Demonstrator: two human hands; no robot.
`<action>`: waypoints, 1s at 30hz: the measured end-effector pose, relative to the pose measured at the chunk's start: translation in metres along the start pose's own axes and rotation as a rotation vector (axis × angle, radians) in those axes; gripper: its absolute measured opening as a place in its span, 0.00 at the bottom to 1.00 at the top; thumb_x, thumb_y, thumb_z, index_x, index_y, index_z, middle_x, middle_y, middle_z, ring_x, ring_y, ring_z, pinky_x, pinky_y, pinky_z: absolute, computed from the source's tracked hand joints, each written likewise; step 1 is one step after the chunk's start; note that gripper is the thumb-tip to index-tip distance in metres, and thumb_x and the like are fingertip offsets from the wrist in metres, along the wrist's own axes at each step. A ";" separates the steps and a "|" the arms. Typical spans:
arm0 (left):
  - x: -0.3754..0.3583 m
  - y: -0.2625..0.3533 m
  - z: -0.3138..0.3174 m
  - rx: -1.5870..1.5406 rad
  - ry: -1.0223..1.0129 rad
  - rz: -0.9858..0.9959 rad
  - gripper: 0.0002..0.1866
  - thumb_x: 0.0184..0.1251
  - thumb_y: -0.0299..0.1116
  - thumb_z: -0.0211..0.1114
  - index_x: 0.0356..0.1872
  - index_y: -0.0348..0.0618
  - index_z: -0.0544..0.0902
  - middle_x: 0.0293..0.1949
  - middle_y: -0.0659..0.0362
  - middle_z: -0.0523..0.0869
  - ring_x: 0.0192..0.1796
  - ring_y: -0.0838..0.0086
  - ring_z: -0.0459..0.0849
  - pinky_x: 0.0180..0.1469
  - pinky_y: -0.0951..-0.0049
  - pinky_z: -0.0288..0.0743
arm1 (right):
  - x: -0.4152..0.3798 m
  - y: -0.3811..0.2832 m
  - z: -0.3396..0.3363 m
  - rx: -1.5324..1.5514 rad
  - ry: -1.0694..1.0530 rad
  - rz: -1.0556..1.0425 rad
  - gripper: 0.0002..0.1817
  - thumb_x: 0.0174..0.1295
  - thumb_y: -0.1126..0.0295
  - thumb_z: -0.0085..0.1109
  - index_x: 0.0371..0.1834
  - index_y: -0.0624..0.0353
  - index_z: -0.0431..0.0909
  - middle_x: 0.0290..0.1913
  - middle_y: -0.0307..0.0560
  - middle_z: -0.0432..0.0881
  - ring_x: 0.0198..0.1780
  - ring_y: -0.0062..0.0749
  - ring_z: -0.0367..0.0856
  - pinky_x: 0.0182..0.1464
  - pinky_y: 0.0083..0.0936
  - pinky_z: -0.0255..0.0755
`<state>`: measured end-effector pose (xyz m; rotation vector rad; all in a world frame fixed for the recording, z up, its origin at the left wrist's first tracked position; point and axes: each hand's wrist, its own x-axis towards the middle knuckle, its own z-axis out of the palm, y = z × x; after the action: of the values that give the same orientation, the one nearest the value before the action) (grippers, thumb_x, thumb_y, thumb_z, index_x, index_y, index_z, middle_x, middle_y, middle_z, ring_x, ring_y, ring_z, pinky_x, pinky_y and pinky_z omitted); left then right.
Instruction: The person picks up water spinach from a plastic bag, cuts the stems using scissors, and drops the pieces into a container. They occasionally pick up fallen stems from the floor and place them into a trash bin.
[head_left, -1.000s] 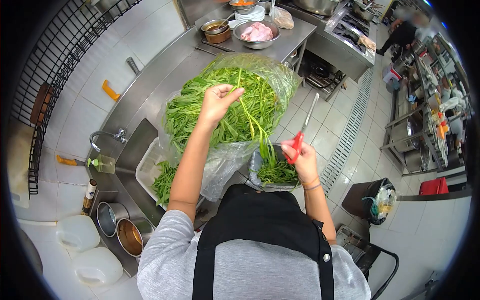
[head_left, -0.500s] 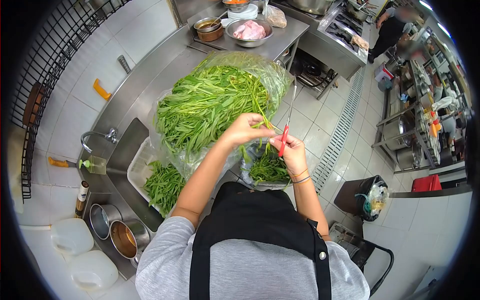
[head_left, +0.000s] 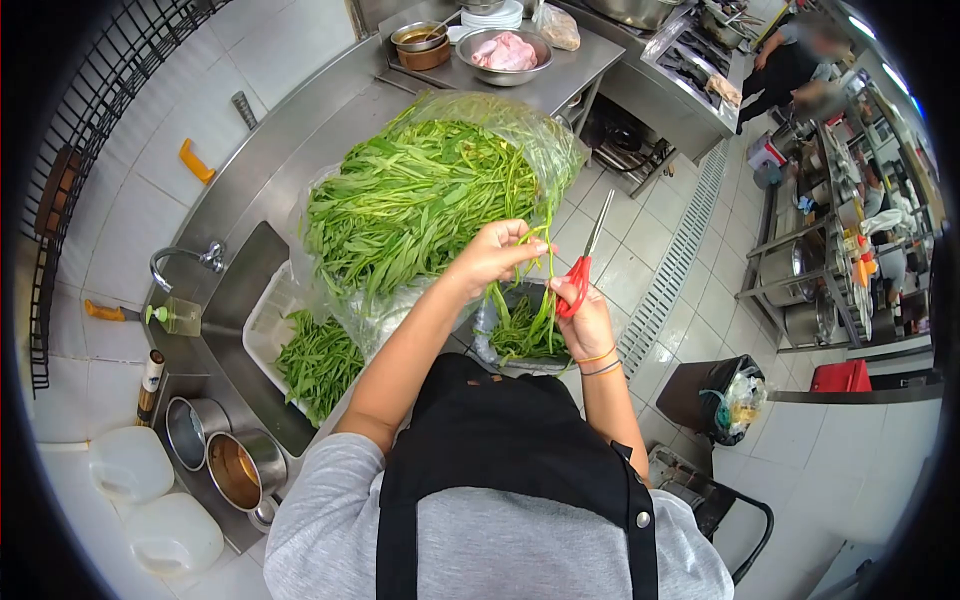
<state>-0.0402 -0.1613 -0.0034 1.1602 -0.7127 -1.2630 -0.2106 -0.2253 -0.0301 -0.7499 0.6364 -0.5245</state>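
At the bottom of the frame, a black apron [head_left: 500,435] is worn over a grey short-sleeved shirt [head_left: 510,535]. Just above it, right of centre, red-handled scissors [head_left: 574,287] are gripped in the right hand [head_left: 586,325], their blades pointed toward the top of the frame; whether the stems beside them are touched by that hand cannot be told. Long green stems [head_left: 550,295] are pinched between the thumb and fingers of the left hand [head_left: 497,252], near the centre, and hang over a plastic-lined container [head_left: 485,343] in which loose greens [head_left: 527,336] are held. To the left, leafy greens [head_left: 322,365] are contained in a white tub [head_left: 259,335]. At lower left, two metal pots [head_left: 262,456] are set near two translucent jugs [head_left: 130,465]; beside them a slim cylinder [head_left: 150,387] is seen, its dark and gold markings too small to be read. A soap bottle [head_left: 181,317] is placed near the tap [head_left: 190,260]. Above centre, a large heap of greens [head_left: 420,195] is spread in a clear plastic bag [head_left: 548,135]. Farther off, at upper centre, raw meat [head_left: 505,51] is held in a metal bowl [head_left: 502,77]. At upper right, a dark-clothed person [head_left: 785,65] is seen beyond the stove [head_left: 692,62].
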 end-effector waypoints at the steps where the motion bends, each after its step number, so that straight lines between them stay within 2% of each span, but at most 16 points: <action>1: 0.002 -0.003 0.003 -0.015 -0.002 0.009 0.07 0.62 0.33 0.62 0.29 0.48 0.73 0.36 0.61 0.86 0.17 0.93 0.62 0.16 0.89 0.50 | -0.002 -0.002 0.002 -0.001 0.007 0.018 0.05 0.55 0.74 0.62 0.33 0.62 0.79 0.32 0.40 0.81 0.32 0.19 0.76 0.37 0.16 0.70; 6: 0.011 -0.021 0.016 0.035 0.074 0.155 0.07 0.61 0.30 0.63 0.28 0.47 0.73 0.32 0.62 0.85 0.21 0.93 0.68 0.17 0.89 0.53 | 0.002 0.004 -0.006 -0.047 -0.001 -0.030 0.06 0.55 0.74 0.61 0.35 0.64 0.79 0.33 0.41 0.81 0.34 0.19 0.76 0.39 0.15 0.69; 8: 0.020 -0.029 0.015 0.034 0.116 0.264 0.07 0.60 0.27 0.63 0.28 0.44 0.72 0.33 0.61 0.84 0.26 0.89 0.74 0.22 0.87 0.63 | 0.006 0.003 -0.009 -0.061 0.070 -0.069 0.07 0.55 0.73 0.62 0.34 0.65 0.79 0.33 0.41 0.81 0.34 0.19 0.76 0.41 0.15 0.68; 9: 0.025 -0.039 0.016 -0.001 0.138 0.307 0.07 0.60 0.25 0.63 0.28 0.42 0.72 0.33 0.59 0.83 0.33 0.82 0.80 0.34 0.83 0.72 | 0.006 0.002 -0.008 -0.067 0.088 -0.118 0.08 0.56 0.73 0.61 0.35 0.66 0.79 0.33 0.40 0.81 0.33 0.18 0.75 0.39 0.14 0.67; 10: 0.025 -0.040 0.017 -0.030 0.129 0.276 0.06 0.59 0.24 0.63 0.29 0.41 0.73 0.32 0.59 0.82 0.39 0.77 0.82 0.43 0.78 0.73 | 0.008 0.002 -0.011 -0.077 0.071 -0.125 0.08 0.56 0.73 0.61 0.35 0.66 0.79 0.33 0.40 0.81 0.33 0.18 0.75 0.39 0.14 0.67; 12: 0.029 -0.052 0.021 0.058 0.169 0.308 0.07 0.59 0.22 0.63 0.27 0.41 0.71 0.31 0.60 0.81 0.39 0.78 0.82 0.42 0.79 0.73 | 0.011 0.007 -0.026 -0.183 0.114 -0.141 0.07 0.57 0.74 0.59 0.35 0.66 0.80 0.32 0.40 0.81 0.31 0.17 0.73 0.36 0.13 0.66; 13: 0.031 -0.060 0.024 0.029 0.204 0.331 0.10 0.57 0.23 0.64 0.25 0.41 0.70 0.27 0.63 0.77 0.35 0.82 0.76 0.38 0.80 0.70 | 0.012 0.010 -0.032 -0.192 0.095 -0.146 0.07 0.57 0.74 0.59 0.35 0.66 0.80 0.32 0.40 0.81 0.31 0.17 0.73 0.36 0.13 0.66; 15: 0.036 -0.081 0.032 0.020 0.272 0.399 0.14 0.55 0.23 0.66 0.23 0.42 0.66 0.22 0.69 0.68 0.29 0.86 0.67 0.33 0.81 0.66 | 0.013 0.015 -0.045 -0.374 0.207 -0.197 0.06 0.57 0.77 0.56 0.35 0.67 0.80 0.31 0.40 0.81 0.29 0.16 0.72 0.32 0.12 0.65; 16: 0.031 -0.083 0.036 0.056 0.278 0.389 0.13 0.56 0.20 0.63 0.23 0.42 0.65 0.23 0.68 0.70 0.32 0.84 0.73 0.40 0.79 0.72 | 0.015 0.020 -0.047 -0.413 0.267 -0.276 0.05 0.56 0.78 0.54 0.32 0.67 0.80 0.27 0.38 0.80 0.26 0.15 0.70 0.29 0.12 0.63; 18: 0.042 -0.128 0.042 0.052 0.402 0.407 0.15 0.55 0.20 0.64 0.23 0.43 0.64 0.22 0.68 0.66 0.30 0.85 0.70 0.36 0.81 0.69 | 0.020 0.034 -0.060 -0.219 0.358 -0.281 0.05 0.56 0.78 0.54 0.30 0.66 0.80 0.24 0.36 0.77 0.24 0.15 0.68 0.27 0.12 0.61; 20: 0.037 -0.141 0.053 0.110 0.504 0.365 0.15 0.56 0.22 0.65 0.23 0.43 0.64 0.22 0.67 0.66 0.28 0.85 0.67 0.31 0.81 0.64 | 0.021 0.048 -0.074 -0.162 0.457 -0.256 0.05 0.56 0.77 0.54 0.29 0.65 0.80 0.22 0.34 0.75 0.23 0.14 0.67 0.26 0.12 0.60; 22: 0.035 -0.151 0.068 0.071 0.585 0.413 0.15 0.55 0.25 0.66 0.21 0.41 0.65 0.19 0.66 0.67 0.25 0.85 0.64 0.26 0.79 0.61 | 0.023 0.062 -0.075 -0.111 0.583 -0.396 0.05 0.57 0.74 0.56 0.29 0.63 0.80 0.20 0.31 0.72 0.22 0.14 0.66 0.23 0.14 0.57; 24: 0.032 -0.153 0.072 0.051 0.705 0.423 0.15 0.55 0.25 0.65 0.21 0.41 0.64 0.19 0.66 0.67 0.25 0.84 0.64 0.26 0.79 0.62 | 0.014 0.046 -0.086 0.030 0.712 -0.252 0.04 0.56 0.72 0.57 0.29 0.59 0.80 0.18 0.30 0.69 0.20 0.13 0.64 0.20 0.15 0.55; 26: 0.030 -0.149 0.063 0.198 0.657 0.427 0.14 0.55 0.24 0.65 0.21 0.41 0.64 0.19 0.65 0.67 0.24 0.84 0.64 0.26 0.78 0.62 | 0.013 0.019 -0.117 0.147 0.817 -0.231 0.02 0.56 0.71 0.58 0.26 0.54 0.78 0.18 0.29 0.67 0.18 0.13 0.62 0.18 0.15 0.53; 30: 0.029 -0.174 0.058 0.351 0.519 0.354 0.15 0.54 0.26 0.66 0.20 0.40 0.64 0.18 0.64 0.68 0.24 0.85 0.63 0.25 0.78 0.61 | 0.001 -0.023 -0.165 0.190 0.812 -0.426 0.05 0.56 0.70 0.61 0.27 0.52 0.74 0.18 0.29 0.67 0.17 0.14 0.62 0.19 0.14 0.55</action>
<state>-0.1470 -0.1881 -0.1531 1.4927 -0.7180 -0.5144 -0.3285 -0.3156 -0.1063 -0.4698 1.1622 -1.2953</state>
